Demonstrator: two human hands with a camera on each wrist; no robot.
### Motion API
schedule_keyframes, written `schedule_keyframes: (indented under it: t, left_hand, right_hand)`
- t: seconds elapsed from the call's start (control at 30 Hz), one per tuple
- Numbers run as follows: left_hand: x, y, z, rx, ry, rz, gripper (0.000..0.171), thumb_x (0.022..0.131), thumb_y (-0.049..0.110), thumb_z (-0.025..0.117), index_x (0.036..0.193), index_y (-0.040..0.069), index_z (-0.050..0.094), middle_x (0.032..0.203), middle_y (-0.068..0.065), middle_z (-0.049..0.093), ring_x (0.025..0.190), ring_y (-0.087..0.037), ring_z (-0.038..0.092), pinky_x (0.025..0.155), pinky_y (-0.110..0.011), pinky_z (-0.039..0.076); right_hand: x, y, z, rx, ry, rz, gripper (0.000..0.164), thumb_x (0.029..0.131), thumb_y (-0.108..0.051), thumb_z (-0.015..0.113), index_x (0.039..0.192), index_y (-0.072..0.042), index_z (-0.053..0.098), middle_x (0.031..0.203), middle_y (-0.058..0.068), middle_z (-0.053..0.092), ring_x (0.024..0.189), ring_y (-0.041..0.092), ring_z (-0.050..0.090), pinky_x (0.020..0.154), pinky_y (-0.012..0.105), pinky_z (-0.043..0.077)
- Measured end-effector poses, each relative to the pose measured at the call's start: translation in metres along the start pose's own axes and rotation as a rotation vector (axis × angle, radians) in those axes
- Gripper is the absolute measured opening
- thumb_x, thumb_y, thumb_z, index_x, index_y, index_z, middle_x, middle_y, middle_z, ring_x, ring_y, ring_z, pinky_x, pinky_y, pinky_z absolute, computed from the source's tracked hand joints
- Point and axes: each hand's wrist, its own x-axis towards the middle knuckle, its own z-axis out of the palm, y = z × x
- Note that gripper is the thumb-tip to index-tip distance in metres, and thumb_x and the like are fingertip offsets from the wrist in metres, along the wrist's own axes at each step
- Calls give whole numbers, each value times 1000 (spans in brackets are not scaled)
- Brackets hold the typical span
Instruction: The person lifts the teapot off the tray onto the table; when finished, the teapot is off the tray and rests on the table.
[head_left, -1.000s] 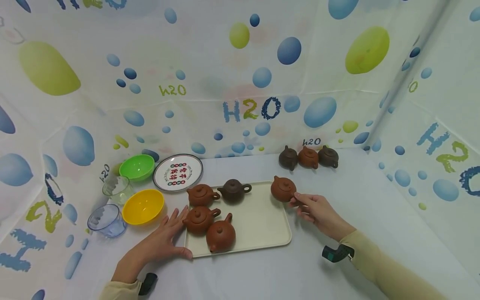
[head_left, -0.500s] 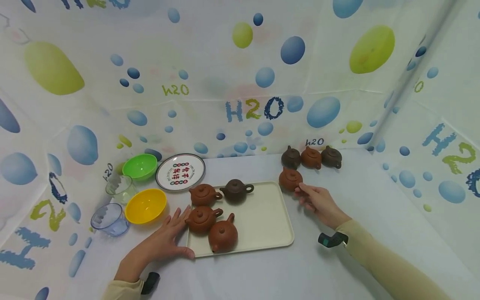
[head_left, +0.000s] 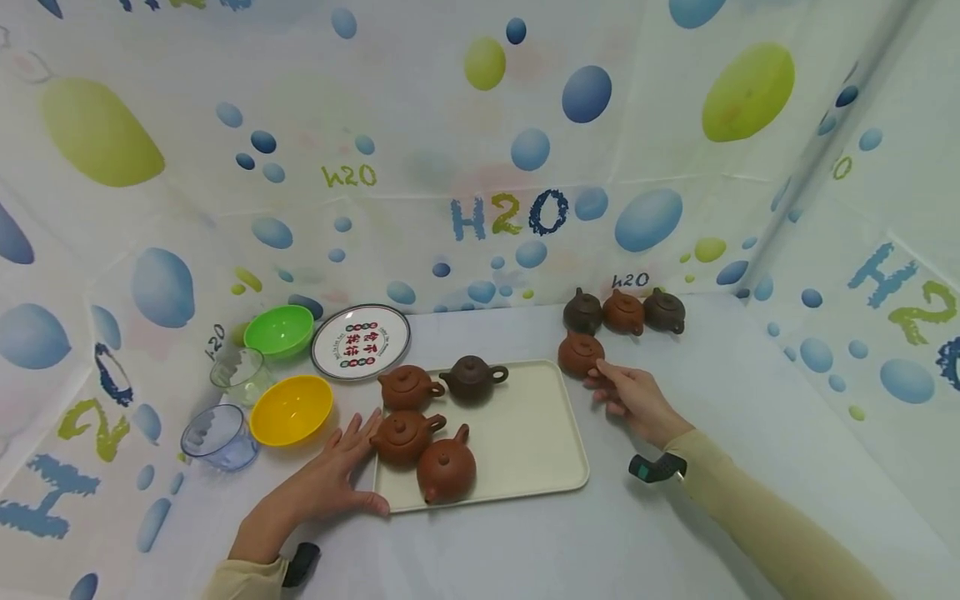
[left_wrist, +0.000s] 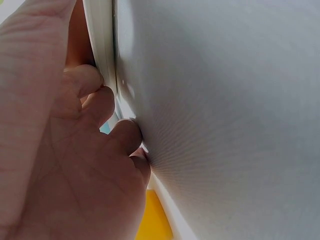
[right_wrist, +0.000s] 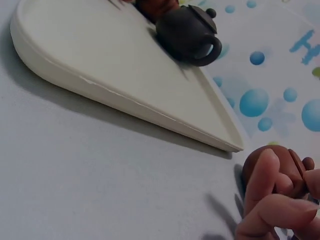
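Observation:
My right hand (head_left: 636, 403) pinches the handle of a reddish-brown teapot (head_left: 581, 356), upright just off the far right corner of the cream tray (head_left: 525, 450). In the right wrist view, fingers partly cover this teapot (right_wrist: 265, 162), low over or on the white cloth. With fingers spread, my left hand (head_left: 326, 475) rests at the tray's left edge, thumb at its near corner. Three reddish-brown teapots, one at the back (head_left: 408, 388), one in the middle (head_left: 405, 439) and one in front (head_left: 446, 472), crowd the tray's left side. Beside them sits a dark brown teapot (head_left: 471, 380).
Behind the held teapot stand a dark teapot (head_left: 582, 313), a reddish one (head_left: 623, 313) and another dark one (head_left: 664, 312). To the left are a green bowl (head_left: 279, 332), a yellow bowl (head_left: 292, 412), a printed plate (head_left: 361, 342), a clear glass (head_left: 242, 379) and a bluish glass (head_left: 221, 439).
My right hand has carried the reddish-brown teapot from the tray's far right corner back and right, off the tray. Over the last half second it has hardly moved. The left hand stays put.

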Motion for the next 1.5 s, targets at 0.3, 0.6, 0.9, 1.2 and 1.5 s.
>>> schedule_keyframes:
  t: [0.3,0.6,0.9,1.2,1.5]
  left_hand:
    - [0,-2,1,-3,2,-3,134,71,63,92,171,8,22,180,-18,18,164,-54,10,132,-74,7]
    - [1,-1,0,9,-2,-2,133,72,64,91,171,6,22,179,-19,19,164,-55,10,132,-74,8]
    - [2,0,0,24,-10,-4,134,71,65,91,171,6,23,180,-18,19,164,-55,11,131,-75,9]
    - [1,1,-1,16,-6,-2,134,71,64,91,170,6,24,179,-18,19,164,-55,11,131,-75,8]
    - [2,-2,1,14,-3,0,133,72,63,91,170,6,24,179,-19,20,164,-55,12,131,-74,9]
  right_hand:
    - [-5,0,-5,-104,9,10,70,106,-60,57,155,-10,51,118,-4,79,88,5,70,59,17,41]
    - [-13,3,-19,-38,85,-6,62,109,-50,59,158,-15,45,99,-11,78,74,5,64,57,17,45]
    - [-25,-8,-13,-51,99,-70,59,108,-47,61,157,-18,45,100,-9,76,73,6,59,63,16,52]
    - [-36,-16,12,-92,34,-151,53,110,-37,62,156,-17,44,99,-7,77,58,7,47,53,20,37]
    - [-38,-12,36,-118,-27,-157,45,110,-31,62,151,-16,47,100,0,77,58,9,46,52,20,38]
